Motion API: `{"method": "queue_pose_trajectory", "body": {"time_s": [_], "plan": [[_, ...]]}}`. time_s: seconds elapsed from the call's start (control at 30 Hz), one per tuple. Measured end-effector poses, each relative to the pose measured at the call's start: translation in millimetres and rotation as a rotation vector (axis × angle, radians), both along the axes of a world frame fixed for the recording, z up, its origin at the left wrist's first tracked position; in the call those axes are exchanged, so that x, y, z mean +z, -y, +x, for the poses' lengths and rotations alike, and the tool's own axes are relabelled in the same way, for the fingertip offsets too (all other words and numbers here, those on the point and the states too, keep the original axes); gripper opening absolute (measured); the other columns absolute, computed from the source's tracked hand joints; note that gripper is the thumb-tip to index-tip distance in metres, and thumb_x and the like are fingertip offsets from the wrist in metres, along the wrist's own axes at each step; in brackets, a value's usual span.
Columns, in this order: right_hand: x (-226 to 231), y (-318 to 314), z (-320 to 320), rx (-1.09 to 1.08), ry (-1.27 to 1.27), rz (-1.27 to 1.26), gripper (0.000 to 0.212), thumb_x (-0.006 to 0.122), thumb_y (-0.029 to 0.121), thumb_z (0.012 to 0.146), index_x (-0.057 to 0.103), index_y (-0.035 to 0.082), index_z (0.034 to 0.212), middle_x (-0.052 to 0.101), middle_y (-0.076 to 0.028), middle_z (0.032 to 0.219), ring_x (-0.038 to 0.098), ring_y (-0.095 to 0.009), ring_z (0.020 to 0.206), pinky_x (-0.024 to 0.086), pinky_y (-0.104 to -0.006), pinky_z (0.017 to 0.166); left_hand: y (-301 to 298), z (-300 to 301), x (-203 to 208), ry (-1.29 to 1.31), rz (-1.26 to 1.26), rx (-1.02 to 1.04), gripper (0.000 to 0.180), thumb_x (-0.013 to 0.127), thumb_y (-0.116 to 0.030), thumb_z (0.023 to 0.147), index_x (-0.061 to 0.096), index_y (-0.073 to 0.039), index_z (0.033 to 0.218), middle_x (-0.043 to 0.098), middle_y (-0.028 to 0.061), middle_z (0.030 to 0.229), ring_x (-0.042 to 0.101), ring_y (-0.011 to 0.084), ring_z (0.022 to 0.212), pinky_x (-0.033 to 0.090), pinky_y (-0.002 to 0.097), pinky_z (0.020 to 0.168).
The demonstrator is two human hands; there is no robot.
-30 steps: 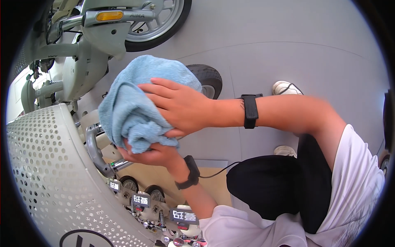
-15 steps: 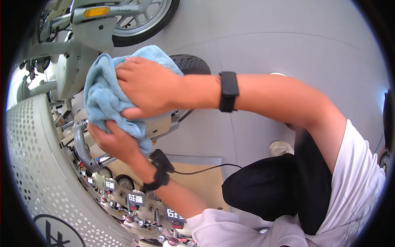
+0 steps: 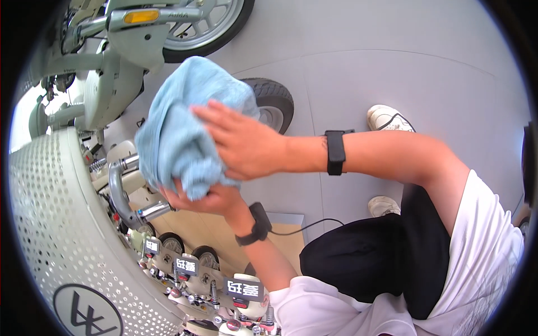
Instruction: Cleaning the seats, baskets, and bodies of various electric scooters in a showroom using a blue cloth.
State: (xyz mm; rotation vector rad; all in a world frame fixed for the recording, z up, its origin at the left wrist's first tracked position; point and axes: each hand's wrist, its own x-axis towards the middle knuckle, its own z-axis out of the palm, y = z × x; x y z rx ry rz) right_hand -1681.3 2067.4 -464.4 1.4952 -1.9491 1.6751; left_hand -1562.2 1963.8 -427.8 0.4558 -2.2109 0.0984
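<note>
A light blue towel (image 3: 196,106) is bunched between my two hands and hides what lies behind it. My left hand (image 3: 204,199) is below, its fingers curled into the towel's gathered lower end. Across the towel's right side lies my right hand (image 3: 244,145), fingers stretched out and slightly blurred. Both wrists wear black bands. Just left of my left hand is a curved grey metal bar (image 3: 116,187) with a shiny rod. Behind the towel, a black tyre (image 3: 277,98) shows at its right edge.
A large perforated pale panel (image 3: 50,168) curves along the left side. At the upper left stands a pale scooter (image 3: 123,56) with an orange reflector and a wheel. Several small scooters (image 3: 196,274) line the lower left. Grey floor (image 3: 392,56) extends to the right.
Both hands have moved right and somewhat down, bringing the bunched towel along. My right hand's fingers have straightened. The pale panel part once visible under the towel no longer shows.
</note>
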Motion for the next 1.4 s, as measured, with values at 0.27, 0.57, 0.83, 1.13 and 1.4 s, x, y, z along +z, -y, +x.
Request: {"method": "queue_pose_trajectory", "body": {"time_s": [0.27, 0.57, 0.83, 1.13, 1.4], "plan": [[31.2, 52.4, -36.8, 0.160, 0.076, 0.137, 0.053, 0.067, 0.038, 0.081, 0.067, -0.006, 0.110, 0.064, -0.021, 0.122, 0.056, -0.036, 0.123, 0.042, -0.0457, 0.110, 25.4, -20.8, 58.5, 0.186, 0.349, 0.315, 0.047, 0.055, -0.032, 0.102, 0.058, 0.005, 0.131, 0.058, 0.0270, 0.134, 0.057, 0.0430, 0.122, 0.043, 0.0497, 0.105], [-16.0, 23.1, -34.8, 0.006, 0.447, -0.242, 0.054, 0.066, 0.031, 0.083, 0.059, 0.000, 0.127, 0.060, -0.023, 0.127, 0.059, -0.041, 0.112, 0.049, -0.0484, 0.097, 3.7, -59.9, 45.0, 0.338, 0.018, 0.160, 0.040, 0.064, -0.030, 0.090, 0.068, -0.006, 0.122, 0.062, 0.0225, 0.129, 0.057, 0.0442, 0.120, 0.044, 0.0552, 0.104], [-79.6, -28.8, -38.2, 0.078, 0.483, 0.015, 0.040, 0.062, 0.011, 0.092, 0.058, 0.008, 0.132, 0.060, -0.018, 0.131, 0.058, -0.041, 0.118, 0.051, -0.0462, 0.099, -47.1, -89.6, 15.8, 0.502, -0.213, 0.019, 0.037, 0.071, -0.027, 0.082, 0.070, -0.016, 0.118, 0.061, 0.0109, 0.128, 0.057, 0.0356, 0.123, 0.042, 0.0541, 0.108], [-51.0, -12.7, -32.6, 0.097, 0.818, -0.169, 0.035, 0.055, 0.022, 0.097, 0.058, 0.003, 0.126, 0.061, -0.025, 0.125, 0.058, -0.046, 0.112, 0.049, -0.0499, 0.098, -43.1, -95.4, 11.6, 0.496, -0.111, -0.019, 0.044, 0.074, -0.024, 0.077, 0.068, -0.016, 0.120, 0.061, 0.0132, 0.129, 0.056, 0.0351, 0.125, 0.041, 0.0540, 0.111], [21.0, 45.7, -20.6, -0.045, 0.183, -0.123, 0.048, 0.067, 0.033, 0.083, 0.066, -0.001, 0.117, 0.060, -0.024, 0.129, 0.050, -0.040, 0.130, 0.038, -0.0501, 0.113, 18.2, -29.3, 48.7, 0.218, 0.126, 0.254, 0.042, 0.056, -0.026, 0.098, 0.057, 0.007, 0.125, 0.058, 0.0281, 0.126, 0.052, 0.0482, 0.118, 0.040, 0.0549, 0.102]]}}
